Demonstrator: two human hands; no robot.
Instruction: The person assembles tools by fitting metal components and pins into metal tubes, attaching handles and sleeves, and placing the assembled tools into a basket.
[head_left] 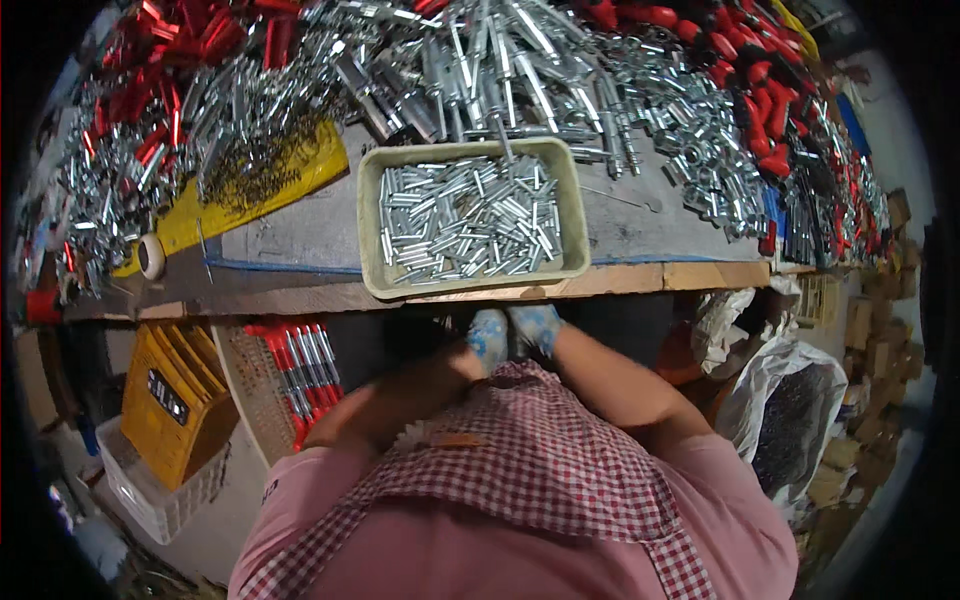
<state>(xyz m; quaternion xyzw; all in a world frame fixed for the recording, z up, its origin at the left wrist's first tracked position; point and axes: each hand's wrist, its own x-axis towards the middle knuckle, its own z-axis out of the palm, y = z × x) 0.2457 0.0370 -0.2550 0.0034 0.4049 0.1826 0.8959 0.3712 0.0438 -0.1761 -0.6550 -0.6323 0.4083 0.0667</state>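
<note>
My left hand (488, 338), in a white and blue patterned glove, is low between my body and the table's front edge. Close beside it is my right hand (537, 326), gloved alike. The fingers of both are too small and shadowed to read, and I cannot make out anything held. Just beyond them, a cream plastic bin (370, 220) sits at the table's edge, filled with short silvery metal rods (470, 215). A checked red and white apron (520, 430) covers my front.
Heaped metal parts (490, 60) cover the table's back. Red-handled pieces (765, 110) lie at right, a yellow sheet with small springs (260, 185) at left. Below stand a yellow crate (170, 400), a box of red and silver tools (305, 365) and a white sack (800, 410).
</note>
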